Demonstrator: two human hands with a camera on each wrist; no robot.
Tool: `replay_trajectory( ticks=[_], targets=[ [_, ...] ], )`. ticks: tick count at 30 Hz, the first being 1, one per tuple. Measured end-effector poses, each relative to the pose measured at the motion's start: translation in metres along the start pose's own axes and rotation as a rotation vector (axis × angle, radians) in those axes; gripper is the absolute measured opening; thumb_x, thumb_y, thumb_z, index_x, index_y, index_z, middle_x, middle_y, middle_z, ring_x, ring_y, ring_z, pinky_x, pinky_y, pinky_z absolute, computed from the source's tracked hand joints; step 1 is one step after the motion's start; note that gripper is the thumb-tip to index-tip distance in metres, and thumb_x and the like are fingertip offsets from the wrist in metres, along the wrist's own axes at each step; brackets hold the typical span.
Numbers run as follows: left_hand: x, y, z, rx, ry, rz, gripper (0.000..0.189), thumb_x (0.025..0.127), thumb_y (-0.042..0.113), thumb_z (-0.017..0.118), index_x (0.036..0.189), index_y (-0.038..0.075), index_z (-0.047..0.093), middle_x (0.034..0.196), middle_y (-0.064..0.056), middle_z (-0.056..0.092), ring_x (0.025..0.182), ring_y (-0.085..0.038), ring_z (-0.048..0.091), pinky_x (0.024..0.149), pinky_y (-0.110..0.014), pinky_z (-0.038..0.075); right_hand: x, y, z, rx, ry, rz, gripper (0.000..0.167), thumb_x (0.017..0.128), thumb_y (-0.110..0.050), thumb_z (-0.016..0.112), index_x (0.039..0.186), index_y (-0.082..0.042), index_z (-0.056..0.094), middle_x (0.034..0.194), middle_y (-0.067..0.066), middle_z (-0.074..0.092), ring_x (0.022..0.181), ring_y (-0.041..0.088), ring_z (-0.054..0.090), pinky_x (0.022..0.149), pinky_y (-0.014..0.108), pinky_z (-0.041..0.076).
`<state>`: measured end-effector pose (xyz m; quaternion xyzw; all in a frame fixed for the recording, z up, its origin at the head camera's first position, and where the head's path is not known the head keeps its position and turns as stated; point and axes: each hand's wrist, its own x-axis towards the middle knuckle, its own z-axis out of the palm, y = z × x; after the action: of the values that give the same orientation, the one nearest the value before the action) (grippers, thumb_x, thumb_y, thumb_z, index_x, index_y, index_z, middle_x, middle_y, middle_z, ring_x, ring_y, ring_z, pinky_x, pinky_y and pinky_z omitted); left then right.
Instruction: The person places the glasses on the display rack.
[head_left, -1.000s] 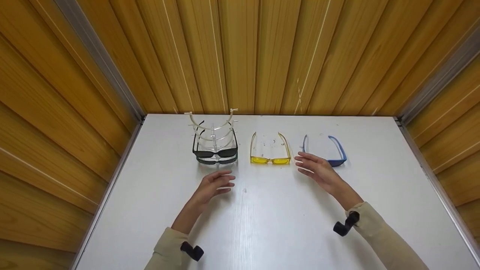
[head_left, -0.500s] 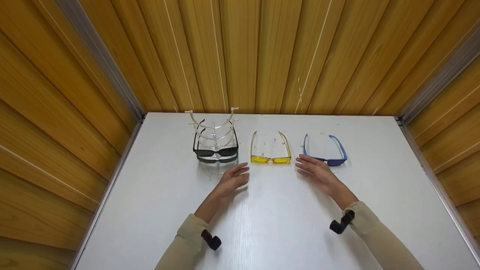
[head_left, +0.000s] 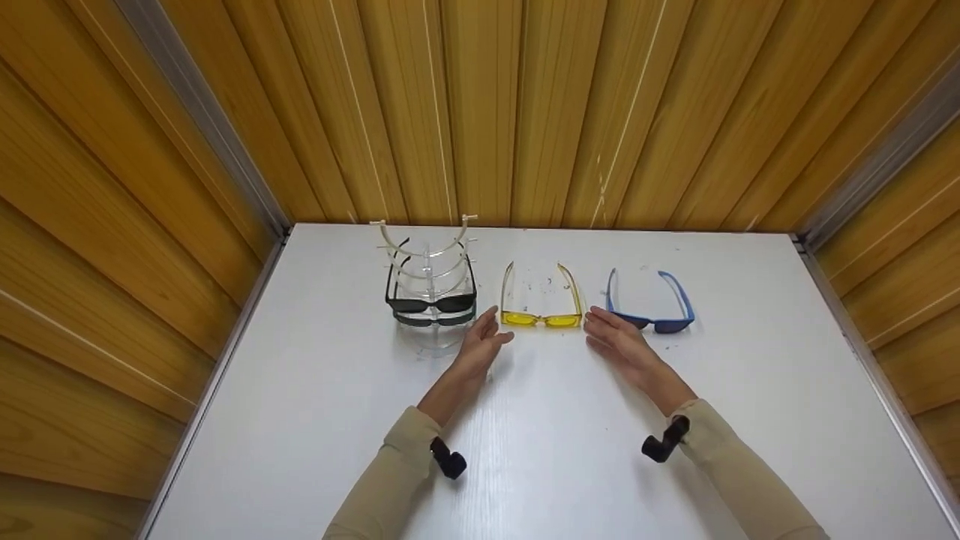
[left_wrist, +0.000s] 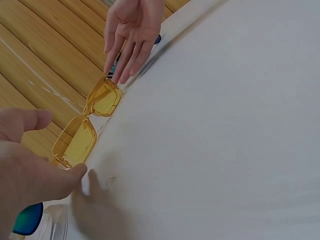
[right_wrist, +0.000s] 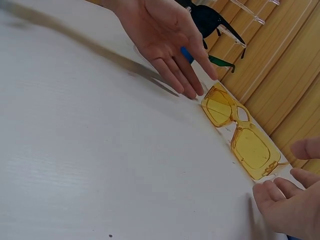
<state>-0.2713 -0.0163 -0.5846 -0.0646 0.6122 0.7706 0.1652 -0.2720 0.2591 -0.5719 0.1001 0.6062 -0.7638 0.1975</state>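
Yellow sunglasses lie on the white table with their temples spread toward the back wall. My left hand is at their left corner, fingers extended and thumb apart. On the other side, my right hand has its fingers stretched toward the right corner of the frame. In the left wrist view the yellow sunglasses sit between the two hands; whether any fingertip touches them I cannot tell. The right wrist view shows the yellow lenses facing the camera, with nothing gripped in either hand.
Left of the yellow pair stands a clear display rack carrying black sunglasses and a dark pair under them. Blue sunglasses lie to the right, close behind my right hand. A wood-panelled wall borders the table's back edge.
My left hand has moved right and forward from in front of the rack to the yellow sunglasses. My right hand has shifted slightly left, toward them. The sunglasses stay in place.
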Motion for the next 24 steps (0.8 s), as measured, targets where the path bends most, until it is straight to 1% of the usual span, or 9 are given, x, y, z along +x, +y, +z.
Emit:
replay_trajectory(
  ticks=[3,7,10,14,17,19,21,23,24],
  targets=[
    [0.005,0.000,0.005,0.001,0.048,0.010,0.075,0.092,0.002,0.062,0.160,0.004,0.030,0.167,-0.024,0.023,0.156,-0.039,0.022,0.129,-0.051,0.025,0.005,0.002,0.004,0.029,-0.014,-0.011,0.064,0.109,-0.008,0.045,0.163,-0.001,0.012,0.171,0.017,0.013,0.156,0.031,0.024,0.130,0.039,0.024],
    [0.015,-0.001,0.010,-0.021,0.077,0.062,0.074,0.090,-0.003,0.059,0.158,-0.003,0.029,0.164,-0.028,0.027,0.153,-0.042,0.028,0.128,-0.050,0.028,0.009,0.002,0.006,0.073,-0.016,-0.016,0.064,0.109,-0.007,0.043,0.163,-0.001,0.010,0.172,0.017,0.011,0.158,0.030,0.019,0.131,0.039,0.022],
    [0.019,0.000,0.014,-0.028,0.089,0.079,0.074,0.089,-0.005,0.058,0.157,-0.005,0.029,0.162,-0.030,0.029,0.152,-0.042,0.030,0.127,-0.049,0.029,0.011,0.002,0.006,0.096,-0.017,-0.010,0.063,0.109,-0.007,0.042,0.163,-0.002,0.009,0.172,0.017,0.012,0.158,0.030,0.018,0.131,0.039,0.020],
    [0.020,0.002,0.016,-0.016,0.089,0.074,0.074,0.090,-0.004,0.058,0.157,-0.005,0.028,0.161,-0.030,0.034,0.151,-0.041,0.033,0.127,-0.049,0.030,0.013,0.001,0.005,0.092,-0.027,-0.003,0.064,0.109,-0.007,0.042,0.163,-0.002,0.008,0.171,0.016,0.013,0.158,0.030,0.018,0.131,0.039,0.021],
    [0.017,0.004,0.017,-0.009,0.085,0.064,0.073,0.090,-0.002,0.059,0.157,-0.003,0.029,0.159,-0.031,0.036,0.148,-0.039,0.039,0.124,-0.049,0.035,0.012,0.001,0.003,0.081,-0.023,-0.001,0.064,0.109,-0.008,0.043,0.163,-0.002,0.010,0.171,0.017,0.015,0.156,0.029,0.024,0.130,0.039,0.023],
    [0.016,0.005,0.017,-0.011,0.083,0.052,0.073,0.090,-0.001,0.059,0.157,-0.003,0.031,0.155,-0.031,0.040,0.136,-0.034,0.049,0.118,-0.046,0.042,0.010,0.000,0.000,0.068,-0.019,0.004,0.064,0.109,-0.009,0.044,0.163,-0.002,0.011,0.170,0.018,0.018,0.152,0.026,0.032,0.130,0.038,0.025],
    [0.013,0.006,0.017,-0.015,0.079,0.040,0.072,0.090,-0.001,0.059,0.156,-0.002,0.033,0.150,-0.030,0.044,0.119,-0.026,0.056,0.109,-0.042,0.048,0.008,0.000,-0.003,0.066,-0.006,0.011,0.063,0.109,-0.009,0.046,0.163,-0.002,0.015,0.166,0.018,0.027,0.144,0.021,0.044,0.128,0.037,0.029],
    [0.011,0.006,0.017,-0.016,0.075,0.019,0.070,0.091,0.000,0.059,0.156,-0.001,0.034,0.145,-0.027,0.048,0.106,-0.020,0.056,0.101,-0.040,0.050,0.005,-0.001,-0.007,0.061,-0.001,0.017,0.063,0.108,-0.010,0.048,0.162,-0.003,0.018,0.159,0.016,0.041,0.133,0.016,0.053,0.126,0.035,0.034],
    [0.010,0.007,0.016,-0.019,0.072,0.009,0.069,0.091,0.000,0.059,0.155,-0.001,0.034,0.142,-0.026,0.050,0.101,-0.019,0.056,0.097,-0.040,0.051,0.003,-0.001,-0.008,0.058,-0.002,0.018,0.063,0.108,-0.010,0.049,0.162,-0.002,0.019,0.153,0.013,0.048,0.128,0.013,0.057,0.124,0.034,0.037]
  ],
)
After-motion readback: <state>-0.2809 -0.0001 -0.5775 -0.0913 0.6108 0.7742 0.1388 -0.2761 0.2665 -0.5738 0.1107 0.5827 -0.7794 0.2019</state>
